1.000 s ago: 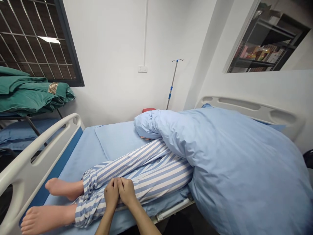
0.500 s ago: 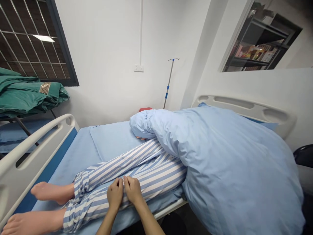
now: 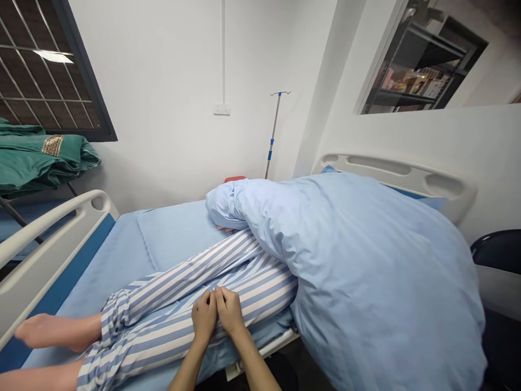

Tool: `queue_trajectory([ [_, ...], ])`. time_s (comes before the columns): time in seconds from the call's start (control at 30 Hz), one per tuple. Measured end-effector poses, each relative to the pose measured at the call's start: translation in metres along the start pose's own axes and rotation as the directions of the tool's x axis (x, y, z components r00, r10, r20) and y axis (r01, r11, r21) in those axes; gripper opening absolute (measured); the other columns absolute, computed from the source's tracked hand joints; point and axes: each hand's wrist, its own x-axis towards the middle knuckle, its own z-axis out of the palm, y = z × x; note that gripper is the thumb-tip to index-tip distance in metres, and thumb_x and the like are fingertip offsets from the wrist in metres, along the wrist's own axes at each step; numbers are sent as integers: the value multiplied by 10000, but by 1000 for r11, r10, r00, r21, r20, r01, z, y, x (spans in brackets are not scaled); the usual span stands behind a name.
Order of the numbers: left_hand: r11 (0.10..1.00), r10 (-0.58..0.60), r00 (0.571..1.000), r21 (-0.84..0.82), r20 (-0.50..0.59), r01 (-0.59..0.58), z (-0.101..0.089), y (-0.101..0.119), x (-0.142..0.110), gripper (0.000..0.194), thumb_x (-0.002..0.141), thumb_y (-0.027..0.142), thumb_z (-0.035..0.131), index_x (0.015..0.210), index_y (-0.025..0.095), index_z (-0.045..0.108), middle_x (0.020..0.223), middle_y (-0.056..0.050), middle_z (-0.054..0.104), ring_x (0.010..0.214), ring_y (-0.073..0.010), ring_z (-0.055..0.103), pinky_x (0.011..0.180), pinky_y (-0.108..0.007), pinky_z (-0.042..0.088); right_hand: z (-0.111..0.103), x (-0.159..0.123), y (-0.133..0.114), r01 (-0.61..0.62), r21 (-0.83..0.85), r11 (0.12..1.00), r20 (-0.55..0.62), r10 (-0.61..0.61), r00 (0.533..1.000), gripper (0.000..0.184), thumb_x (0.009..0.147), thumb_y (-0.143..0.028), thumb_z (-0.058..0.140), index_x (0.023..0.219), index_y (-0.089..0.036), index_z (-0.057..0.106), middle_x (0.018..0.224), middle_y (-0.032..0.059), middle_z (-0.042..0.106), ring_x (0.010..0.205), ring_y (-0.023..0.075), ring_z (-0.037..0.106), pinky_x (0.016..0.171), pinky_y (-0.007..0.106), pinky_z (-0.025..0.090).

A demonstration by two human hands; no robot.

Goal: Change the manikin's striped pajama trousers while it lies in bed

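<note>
My left hand (image 3: 204,315) and my right hand (image 3: 228,310) rest side by side on the near leg of a figure in blue-and-white striped trousers (image 3: 163,339), around the knee. Both hands are closed, knuckles up, thumbs almost touching. Their fingertips are tucked under, so whether they pinch the cloth is hidden. The trouser cuffs are bunched above the bare feet; the far foot (image 3: 57,330) lies on the blue sheet (image 3: 134,239), and the near one is cut off by the frame. A light blue quilt (image 3: 366,260) covers the figure from the thighs up.
The bed has a pale footboard (image 3: 77,217) on the left and a headboard (image 3: 407,168) at the right. Behind it stands a drip pole (image 3: 273,130) by the wall. Green folded covers (image 3: 36,157) lie at left; a dark chair (image 3: 496,252) is at right.
Both closed hands have shifted a little to the right along the near leg, towards the quilt. The view has turned slightly right, so the near foot is now partly out of frame.
</note>
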Motion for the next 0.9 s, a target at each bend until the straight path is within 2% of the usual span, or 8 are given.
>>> queue_trajectory([
  [0.07,1000,-1,1000,18,2,1,8,8,1,359,808,423,383,529,201,427,499,23,460,537,-125,404,570,-259,275,-8,1,5,-6,-12,1000,-28,6,1000,448,941,-408,306,578,-178,434,533,-15,468,526,102,392,542,241,248],
  [0.2,992,-37,999,-118,-9,35,24,24,4,367,810,436,369,521,210,377,481,37,405,520,-119,385,546,-251,281,-25,3,11,-26,-9,1000,-35,26,999,461,942,-409,299,573,-178,451,522,-12,481,514,102,402,532,242,245],
  [0.37,998,-22,999,-65,35,24,42,37,4,349,800,404,395,512,207,391,478,35,414,517,-120,383,552,-260,269,-44,6,18,-26,-41,999,-100,22,995,442,940,-397,316,582,-176,450,534,-10,484,518,102,403,544,246,246],
  [0.43,991,-30,999,-130,38,35,48,42,5,364,814,415,386,514,210,371,476,41,396,515,-117,381,549,-255,279,-48,7,22,-28,-61,998,-96,22,995,442,940,-396,316,588,-175,465,542,-4,500,525,106,420,548,249,248],
  [0.53,980,-39,999,-196,37,45,59,51,5,368,826,428,376,527,214,347,484,45,384,515,-117,376,542,-247,284,-56,9,24,-56,7,998,-108,56,993,454,943,-413,296,607,-173,485,562,5,527,542,111,456,544,240,273],
  [0.67,1000,-16,997,21,80,15,77,56,1,318,831,349,358,558,203,434,557,2,516,583,-138,448,581,-260,260,-81,22,25,-32,-16,999,-176,29,984,454,937,-435,309,585,-179,437,518,-16,471,508,102,425,530,233,276],
  [0.77,981,-9,995,194,101,-10,88,58,-5,296,836,316,353,594,205,482,621,-22,585,634,-154,484,597,-274,228,-98,34,38,-21,-166,986,-244,-21,970,456,942,-419,302,574,-181,428,501,-16,470,492,102,407,524,244,256],
  [0.9,974,-4,994,224,108,-20,91,57,-7,299,840,306,341,587,205,466,612,-20,580,636,-152,487,612,-275,232,-97,37,61,-40,-438,898,-298,-103,949,453,956,-371,287,608,-176,501,557,18,568,519,117,473,552,268,245],
])
